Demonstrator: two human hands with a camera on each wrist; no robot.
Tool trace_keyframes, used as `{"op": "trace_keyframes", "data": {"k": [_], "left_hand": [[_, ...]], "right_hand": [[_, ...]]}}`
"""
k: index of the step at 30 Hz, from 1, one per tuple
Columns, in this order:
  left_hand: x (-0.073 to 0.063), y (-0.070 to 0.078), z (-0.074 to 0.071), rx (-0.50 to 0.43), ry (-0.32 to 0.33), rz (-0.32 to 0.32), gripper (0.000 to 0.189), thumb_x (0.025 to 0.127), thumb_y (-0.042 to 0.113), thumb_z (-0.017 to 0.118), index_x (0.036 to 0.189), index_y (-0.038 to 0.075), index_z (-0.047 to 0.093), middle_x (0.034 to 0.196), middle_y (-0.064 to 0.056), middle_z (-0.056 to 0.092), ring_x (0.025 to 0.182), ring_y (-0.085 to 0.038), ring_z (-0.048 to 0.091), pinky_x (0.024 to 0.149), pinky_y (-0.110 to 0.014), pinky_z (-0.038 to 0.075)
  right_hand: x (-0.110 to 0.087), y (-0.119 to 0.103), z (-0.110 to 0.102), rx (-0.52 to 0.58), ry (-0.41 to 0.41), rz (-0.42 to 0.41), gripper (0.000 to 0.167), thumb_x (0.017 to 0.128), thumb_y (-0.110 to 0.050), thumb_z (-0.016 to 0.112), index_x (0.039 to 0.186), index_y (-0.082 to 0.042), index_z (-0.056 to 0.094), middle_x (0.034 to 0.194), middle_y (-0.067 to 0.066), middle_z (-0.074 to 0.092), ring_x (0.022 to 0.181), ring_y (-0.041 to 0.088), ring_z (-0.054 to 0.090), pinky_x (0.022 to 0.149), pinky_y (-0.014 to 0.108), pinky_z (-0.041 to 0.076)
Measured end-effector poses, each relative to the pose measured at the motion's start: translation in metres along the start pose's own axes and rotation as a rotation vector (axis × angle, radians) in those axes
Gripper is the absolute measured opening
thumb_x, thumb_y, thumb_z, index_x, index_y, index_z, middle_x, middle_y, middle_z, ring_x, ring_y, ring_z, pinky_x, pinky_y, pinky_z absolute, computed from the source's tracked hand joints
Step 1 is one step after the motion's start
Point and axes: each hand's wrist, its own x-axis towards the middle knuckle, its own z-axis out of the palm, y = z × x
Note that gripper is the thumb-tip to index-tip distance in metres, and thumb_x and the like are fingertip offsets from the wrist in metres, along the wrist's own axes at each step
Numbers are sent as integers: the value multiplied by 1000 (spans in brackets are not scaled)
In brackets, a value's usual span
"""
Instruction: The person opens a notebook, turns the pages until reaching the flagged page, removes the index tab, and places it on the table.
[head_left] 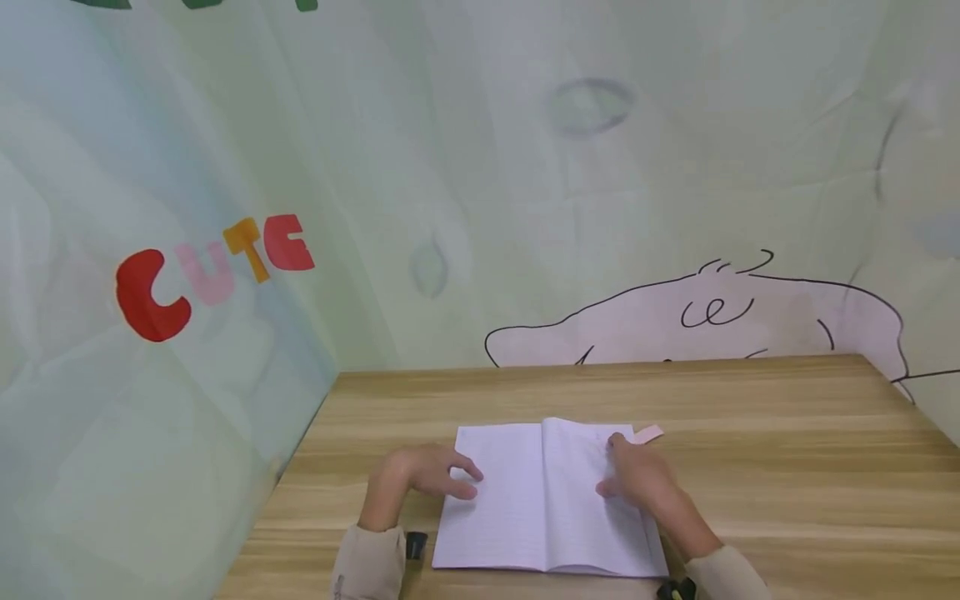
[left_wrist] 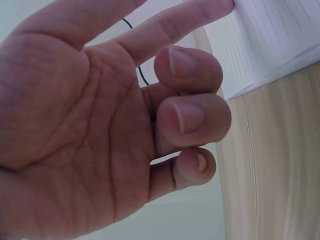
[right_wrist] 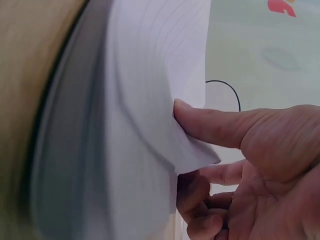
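Page (head_left: pixel 577 492) pinched in right hand (head_left: pixel 647 477); left hand (head_left: pixel 423 468) loosely curled at notebook edge (head_left: pixel 447 525).

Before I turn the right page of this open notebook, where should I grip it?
I would pinch the right page at its loose outer edge, coming from the right: there it bends away from the pages below, whereas its inner side meets the fold.

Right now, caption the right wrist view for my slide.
Right hand pinching a curved, lined white paper page of an open rectangular notebook.
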Motion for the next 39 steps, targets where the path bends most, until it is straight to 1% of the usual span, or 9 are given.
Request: {"op": "trace_keyframes", "data": {"k": [2, 5, 7, 9, 14, 19, 25, 32, 39], "left_hand": [[0, 0, 0, -3, 0, -8, 31, 93, 33, 67, 121, 20, 71, 132, -8, 62, 126, -29, 54, 104, -46, 42], [-1, -1, 1, -1, 5, -10, 31, 93, 34, 66, 121, 20, 71, 133, -7, 62, 127, -29, 54, 104, -47, 42], [-1, -1, 1, 3, 6, -3, 33, 94, 34, 66, 123, 19, 71, 133, -8, 62, 128, -29, 53, 105, -46, 41], [-1, -1, 1, 1, 9, 0, 34, 94, 34, 66, 124, 19, 70, 134, -8, 62, 129, -29, 52, 106, -46, 41], [-3, -1, 2, -33, 3, -20, 36, 94, 33, 67, 127, 19, 68, 137, -8, 60, 131, -30, 50, 107, -48, 39], [-3, -3, 3, -57, -6, -37, 37, 94, 34, 66, 129, 20, 67, 139, -8, 58, 133, -30, 49, 108, -49, 38], [-3, -5, 2, -48, -3, -30, 39, 95, 35, 66, 131, 21, 66, 140, -8, 57, 133, -31, 48, 108, -49, 38], [-3, -7, 1, -28, -7, -11, 36, 95, 33, 65, 128, 17, 69, 137, -10, 60, 131, -31, 51, 106, -48, 40], [-1, -7, 1, -56, 11, -89, 28, 96, 34, 65, 117, 18, 75, 129, -9, 65, 119, -27, 58, 97, -46, 46]], "right_hand": [[1, 3, 0, 79, -23, 12, 78, 73, -19, 89, 129, 12, 46, 100, 29, 66, 85, 37, 64, 75, 53, 52], [4, 9, -1, 233, -71, 40, 101, 74, -15, 88, 143, 21, 22, 126, 44, 50, 113, 51, 57, 96, 59, 45], [7, 12, -3, 298, -102, 60, 105, 78, -15, 85, 144, 24, 14, 138, 47, 38, 125, 54, 47, 103, 61, 39], [8, 14, -6, 336, -116, 77, 101, 80, -14, 83, 143, 25, 15, 140, 48, 34, 126, 53, 46, 104, 61, 37], [7, 17, -15, 391, -120, 106, 79, 82, -14, 81, 133, 25, 35, 125, 40, 52, 109, 43, 57, 97, 58, 45], [4, 19, -21, 490, -134, 83, 52, 81, -12, 80, 114, 19, 53, 97, 21, 64, 86, 29, 65, 80, 45, 54], [2, 21, -30, 532, -186, 5, 24, 88, -14, 74, 95, 7, 66, 77, 7, 66, 68, 18, 61, 63, 34, 50], [1, 21, -40, 540, -236, 3, 25, 94, -21, 69, 90, 4, 70, 75, 5, 70, 71, 16, 61, 66, 33, 47], [2, 20, -47, 596, -272, 16, 36, 98, -32, 65, 77, -3, 66, 63, -1, 56, 64, 15, 47, 62, 29, 36]]}}
